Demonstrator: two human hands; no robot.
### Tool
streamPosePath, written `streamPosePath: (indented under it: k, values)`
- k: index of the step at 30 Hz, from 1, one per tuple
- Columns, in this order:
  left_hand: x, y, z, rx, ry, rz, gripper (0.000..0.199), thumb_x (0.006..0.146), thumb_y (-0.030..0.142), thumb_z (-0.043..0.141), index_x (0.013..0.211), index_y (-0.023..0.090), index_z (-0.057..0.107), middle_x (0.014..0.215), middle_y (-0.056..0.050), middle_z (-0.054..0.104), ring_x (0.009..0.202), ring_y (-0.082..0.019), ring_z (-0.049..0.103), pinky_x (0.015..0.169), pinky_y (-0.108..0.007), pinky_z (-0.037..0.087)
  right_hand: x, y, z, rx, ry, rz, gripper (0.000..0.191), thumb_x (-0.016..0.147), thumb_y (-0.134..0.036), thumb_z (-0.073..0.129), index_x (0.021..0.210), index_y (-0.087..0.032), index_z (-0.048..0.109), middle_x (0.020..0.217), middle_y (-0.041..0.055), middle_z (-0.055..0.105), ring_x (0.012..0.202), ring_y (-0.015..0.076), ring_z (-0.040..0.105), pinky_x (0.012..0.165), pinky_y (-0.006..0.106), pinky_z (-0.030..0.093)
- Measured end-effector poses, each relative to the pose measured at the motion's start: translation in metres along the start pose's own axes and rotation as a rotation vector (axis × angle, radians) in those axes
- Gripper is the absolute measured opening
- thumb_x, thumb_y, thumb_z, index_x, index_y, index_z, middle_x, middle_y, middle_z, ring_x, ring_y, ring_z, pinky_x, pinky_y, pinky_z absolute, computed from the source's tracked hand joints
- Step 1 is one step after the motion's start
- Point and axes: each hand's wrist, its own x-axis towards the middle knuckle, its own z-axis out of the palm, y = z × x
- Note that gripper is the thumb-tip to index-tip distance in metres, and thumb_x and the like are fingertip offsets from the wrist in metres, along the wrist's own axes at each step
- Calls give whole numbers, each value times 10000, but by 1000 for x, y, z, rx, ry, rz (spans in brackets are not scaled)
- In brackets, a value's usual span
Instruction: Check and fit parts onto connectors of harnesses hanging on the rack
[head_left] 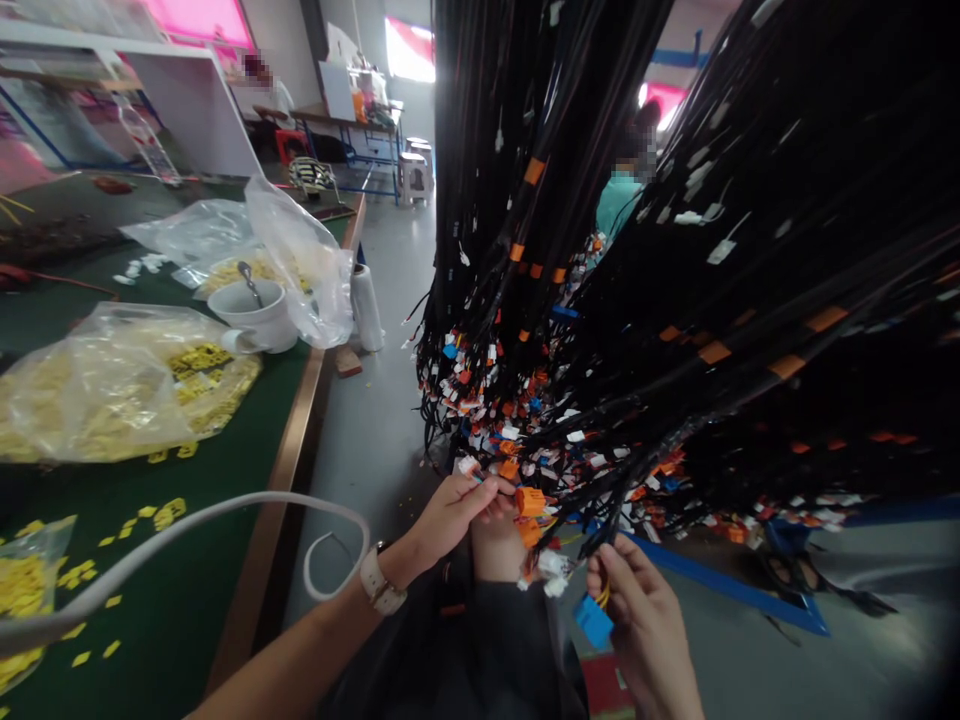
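Black-sleeved wire harnesses (679, 425) hang in a thick bundle before me, ending in many small connectors. My left hand (457, 515) is closed in a pinch at the lower ends, seemingly on thin wires beside a small white connector (469, 466); its fingers partly hide them. Right of that hand is an orange connector (531, 502). My right hand (637, 605) is closed around the yellow and dark wires of a blue connector (593, 621), which hangs below the fingers. White connectors (553, 565) dangle between my two hands.
On the left, a green-topped table (247, 480) carries bags of yellow pieces (202, 375), a white mug (255, 315) and a pale hose (225, 505) curling past its edge. A blue frame bar (735, 590) runs low at right. Two people are farther back.
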Motion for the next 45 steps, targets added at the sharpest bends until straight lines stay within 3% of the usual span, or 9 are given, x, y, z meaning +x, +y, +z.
streamPosePath:
  k: [6,11,16,21,26,32,35,40,45]
  values:
    - [-1,1,-1,-7,13,32,474,826,529,509,953,121,714,799,-92,688,724,-149,581,657,-236,424,-3,-9,13,-14,-74,81,527,603,-340,807,1027,-168,545,963,109,709,868,202,671,713,251,521]
    - [-2,3,1,27,11,52,485,827,538,500,936,119,719,775,-87,690,712,-149,586,653,-234,426,1,0,19,-103,-48,-17,532,637,-396,773,1061,-206,513,1038,100,695,1038,246,617,881,345,464]
    - [-3,4,3,31,-20,58,512,807,564,509,938,116,718,797,-89,693,706,-149,586,658,-239,430,17,12,15,-239,-62,-146,518,650,-388,755,1099,-189,587,1103,80,667,1141,252,542,1014,396,360]
    - [-4,4,2,-31,-43,39,493,810,546,519,910,110,725,788,-96,696,685,-144,587,664,-247,441,21,12,16,-212,33,-104,448,607,-409,776,969,-172,662,967,55,700,848,203,643,842,342,483]
    - [-5,5,1,-121,-36,4,461,804,515,546,866,98,734,758,-115,700,678,-162,599,661,-269,445,19,6,28,16,-106,8,354,589,-320,805,891,-183,681,948,40,709,946,191,637,851,278,481]
    - [-8,11,1,-1,-143,-11,437,809,507,541,854,122,741,721,-94,706,657,-158,599,651,-257,428,33,6,49,-1,-201,39,398,689,-529,679,852,-166,688,839,58,711,824,194,655,735,277,497]
    - [-9,14,1,31,-170,-6,432,807,505,542,832,122,741,714,-90,706,664,-161,601,661,-257,429,35,8,61,-55,-252,-26,364,686,-472,708,837,-142,682,793,58,700,757,196,640,710,290,488]
    - [-3,6,-3,-155,10,-29,433,814,512,540,833,112,705,714,-85,688,647,-137,591,621,-238,405,36,11,57,-90,-290,-32,344,662,-334,760,935,-145,668,898,54,702,818,184,626,740,276,469]
    - [6,-5,-11,-329,134,-68,441,796,533,557,865,111,665,686,-63,658,597,-108,552,575,-222,375,31,10,44,-33,-362,136,305,621,-329,781,844,-147,684,676,9,665,584,137,587,580,246,452]
